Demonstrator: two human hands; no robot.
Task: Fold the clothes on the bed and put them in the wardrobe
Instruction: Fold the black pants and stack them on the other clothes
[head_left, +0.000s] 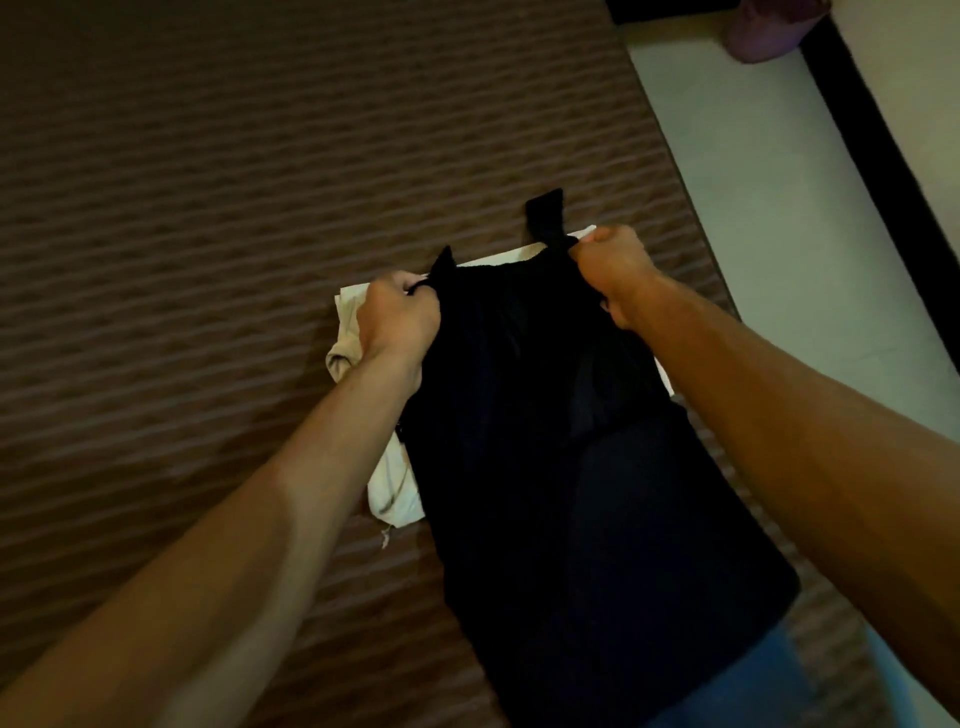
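Note:
A black sleeveless garment (561, 467) hangs stretched between my hands above the bed (182, 234), which has a brown striped cover. My left hand (397, 317) grips its left shoulder strap. My right hand (615, 270) grips the right strap, whose end sticks up past my fist. Under the black garment lies a cream-white piece of clothing (389, 488), mostly hidden, with edges showing at the left and at the top.
The bed's right edge runs diagonally beside a pale floor (769, 208). A dark skirting strip (883, 156) and a pinkish object (769, 31) are at the top right. Blue denim (743, 691) shows at the bottom.

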